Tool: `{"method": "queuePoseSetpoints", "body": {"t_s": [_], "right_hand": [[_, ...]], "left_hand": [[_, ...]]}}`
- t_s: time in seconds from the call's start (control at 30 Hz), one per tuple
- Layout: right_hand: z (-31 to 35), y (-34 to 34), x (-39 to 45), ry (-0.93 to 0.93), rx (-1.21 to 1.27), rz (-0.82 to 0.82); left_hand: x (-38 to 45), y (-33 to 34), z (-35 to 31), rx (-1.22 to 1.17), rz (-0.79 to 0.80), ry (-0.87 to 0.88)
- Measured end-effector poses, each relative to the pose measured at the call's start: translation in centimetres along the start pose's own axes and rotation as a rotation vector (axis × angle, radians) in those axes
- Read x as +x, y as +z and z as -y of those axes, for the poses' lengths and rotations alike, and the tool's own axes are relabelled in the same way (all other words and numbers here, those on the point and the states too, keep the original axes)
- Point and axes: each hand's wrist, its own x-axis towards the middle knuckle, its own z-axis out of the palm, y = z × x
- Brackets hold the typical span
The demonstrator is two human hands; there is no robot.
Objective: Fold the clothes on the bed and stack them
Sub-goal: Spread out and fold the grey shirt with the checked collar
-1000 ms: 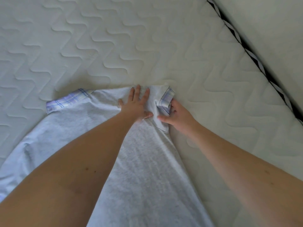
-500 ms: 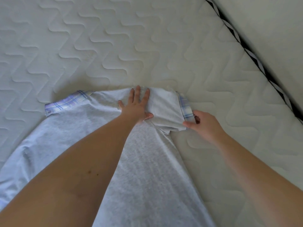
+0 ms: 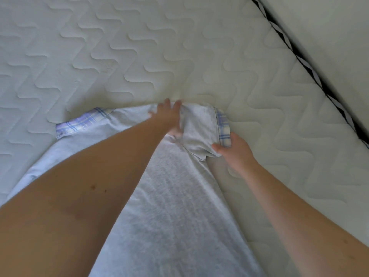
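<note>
Now right hand [image 3: 236, 151] pinches shirt [image 3: 175, 196] sleeve.

The left hand [image 3: 167, 118] is smeared by motion blur, so its fingers cannot be counted or their lie on the cloth made out. The left forearm covers a broad strip of the grey shirt [image 3: 175, 206], whose lower part runs off the bottom edge. The right hand [image 3: 233, 150] shows only its back; its fingertips are tucked under the sleeve's plaid cuff [image 3: 222, 128]. Both arms are cut off at the bottom edge.
</note>
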Motion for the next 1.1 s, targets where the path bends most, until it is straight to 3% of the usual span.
{"method": "queuePoseSetpoints", "body": {"t_s": [0.1,0.17,0.3,0.37,0.47,0.67,0.83,1.1], "right_hand": [[-0.1,-0.3,-0.4,0.011,-0.047,-0.001],[-0.5,-0.7,-0.5,0.004,-0.145,0.001],[-1.3,-1.5,-0.9,-0.041,-0.391,0.034],[-1.6,-1.7,-1.2,-0.060,-0.452,0.028],[-1.7,-1.8,-1.6,-0.093,-0.405,-0.009],[-1.8,-2.4,-2.3,-0.047,-0.180,-0.106],[-2.6,-2.4,-2.3,-0.038,-0.059,-0.163],[-2.8,-0.6,-1.5,-0.039,-0.108,-0.177]], "left_hand": [[1.0,-3.7,-3.1,-0.125,-0.312,0.176],[1.5,-4.4,-5.5,-0.144,-0.226,0.240],[2.7,-3.8,-7.7,0.129,0.013,0.112],[2.9,-3.9,-8.2,0.219,0.046,0.178],[2.7,-4.8,-8.6,0.109,0.088,0.306],[2.4,-6.5,-9.4,-0.420,-0.065,0.318],[3.4,-5.8,-10.8,-0.396,-0.109,0.394],[4.3,-3.6,-10.5,-0.469,-0.201,0.274]]}}
